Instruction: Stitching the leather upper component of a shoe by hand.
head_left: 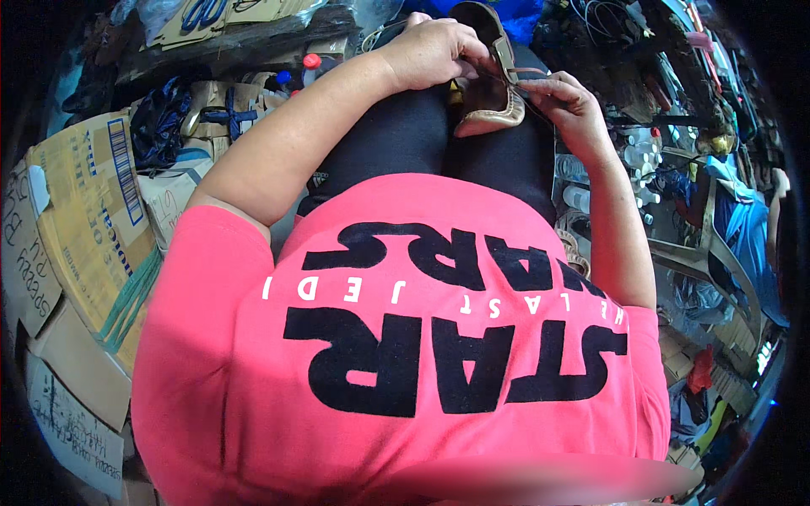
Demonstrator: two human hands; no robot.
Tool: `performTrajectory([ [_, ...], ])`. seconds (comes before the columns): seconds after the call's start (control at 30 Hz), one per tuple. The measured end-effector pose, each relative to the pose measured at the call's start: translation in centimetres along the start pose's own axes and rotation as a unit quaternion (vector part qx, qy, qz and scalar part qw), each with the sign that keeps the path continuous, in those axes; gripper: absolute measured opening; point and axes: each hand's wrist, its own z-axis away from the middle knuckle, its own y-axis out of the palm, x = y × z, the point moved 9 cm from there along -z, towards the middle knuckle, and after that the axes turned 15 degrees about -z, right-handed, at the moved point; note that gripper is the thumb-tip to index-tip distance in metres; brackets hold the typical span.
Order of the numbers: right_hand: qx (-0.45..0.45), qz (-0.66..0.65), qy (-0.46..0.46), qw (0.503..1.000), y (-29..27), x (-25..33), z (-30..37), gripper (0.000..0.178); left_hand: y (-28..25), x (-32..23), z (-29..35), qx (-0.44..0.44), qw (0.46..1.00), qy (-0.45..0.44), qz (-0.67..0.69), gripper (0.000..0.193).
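Note:
A tan shoe (491, 121) rests over my dark-trousered thighs at the top of the head view. One end of it points toward me, and the other reaches up past my hands. My left hand (432, 56) is closed at the shoe's left side, fingertips at its opening. From the right, my right hand (567, 103) pinches the shoe's edge, beside a thin brown strap (530, 72). Whether a thread or small tool sits between these fingertips is too small to tell.
Cardboard boxes (84, 211) stack up on my left, with green strapping (133, 291) on them. A red-capped bottle (311, 62) stands beyond my left forearm. To my right lie several clear plastic bottles (577, 199), a chair-like frame (717, 244) and blue cloth (744, 215).

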Motion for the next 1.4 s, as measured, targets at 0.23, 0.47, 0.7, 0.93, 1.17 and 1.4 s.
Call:
performTrajectory([
  [0.23,0.01,-0.004,0.008,1.0,0.0,0.1,0.0,0.024,0.2,-0.4,0.0,-0.026,0.997,0.047,-0.057,0.02],
  [0.47,0.019,0.003,0.019,1.0,-0.1,-0.4,-0.2,0.022,0.1,0.0,-0.3,-0.005,0.998,0.062,-0.009,0.01],
  [0.7,0.033,-0.043,0.042,0.998,0.1,-0.9,-0.3,0.022,-0.5,-0.6,-0.9,-0.017,0.996,0.087,0.007,0.009],
  [0.93,0.067,-0.042,0.039,0.996,0.3,-1.5,-0.9,0.024,0.8,0.0,-3.0,-0.023,0.993,0.111,0.042,0.007],
  [1.17,0.025,-0.04,0.048,0.998,0.8,-0.6,0.7,0.027,-1.2,-1.3,1.1,-0.04,0.998,-0.051,0.018,0.021],
  [1.4,-0.012,-0.145,0.091,0.985,0.6,-2.7,0.4,0.027,0.7,-0.3,0.8,0.002,0.988,-0.154,-0.018,0.021],
])
